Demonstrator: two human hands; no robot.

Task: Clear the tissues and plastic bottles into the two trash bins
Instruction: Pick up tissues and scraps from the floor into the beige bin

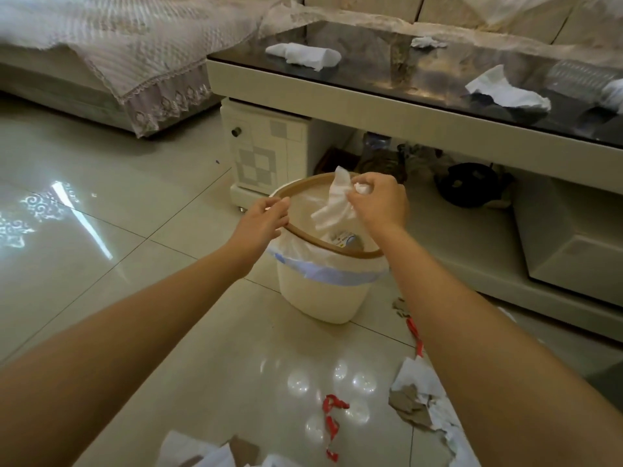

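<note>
Here the right hand (376, 200) pinches a crumpled white tissue (333, 205) between curled fingertips, directly above the open mouth of the trash bin (323, 291); the loose end of the tissue hangs down inside the brown ring. The left hand (261, 219) rests on the near-left edge of that ring, fingers loosely bent over it, apparently steadying the bin rather than gripping it hard. Inside the bin a bottle-like item with a label shows at the bottom, under the white liner.

To finish this drop cleanly, the person would likely do best to let go only while the whole tissue hangs within the ring, since light paper drifts and could catch on the rim; the steadying hand should stay off the opening itself.

Beyond the bin, three more tissues lie well apart on the dark glass table (371, 70): one at the left (305, 55), one at the back (426, 42), one nearer the right (505, 92). A clear plastic bottle (583, 80) lies at the right edge. Torn paper scraps (421, 399) and red shreds (332, 419) litter the tiled floor. A second bin is not in view.
</note>
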